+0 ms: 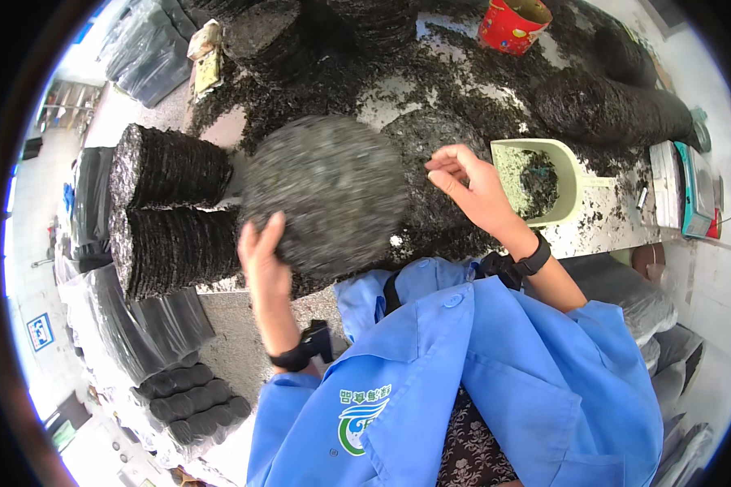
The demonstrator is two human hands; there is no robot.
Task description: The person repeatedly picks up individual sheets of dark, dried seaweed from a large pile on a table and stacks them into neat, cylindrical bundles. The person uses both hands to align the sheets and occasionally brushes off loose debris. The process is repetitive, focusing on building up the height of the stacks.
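My left hand (266, 264) grips the lower left edge of a round, dark dried seaweed sheet (325, 195), which is smeared by motion. To its right my right hand (475, 191) hovers over another round seaweed sheet (430, 122) on the table. The fingers of this hand are curled towards the thumb, and whatever they may pinch is too small to make out. A pale green dustpan (573, 207) holding dark seaweed scraps lies just right of my right hand.
Two stacks of round seaweed sheets (175, 166) lie on their sides at the left. Loose scraps cover much of the table (390, 101). A red bucket (514, 26) stands at the back, and a long seaweed roll (613, 109) lies at the right, near a teal-edged box (690, 191).
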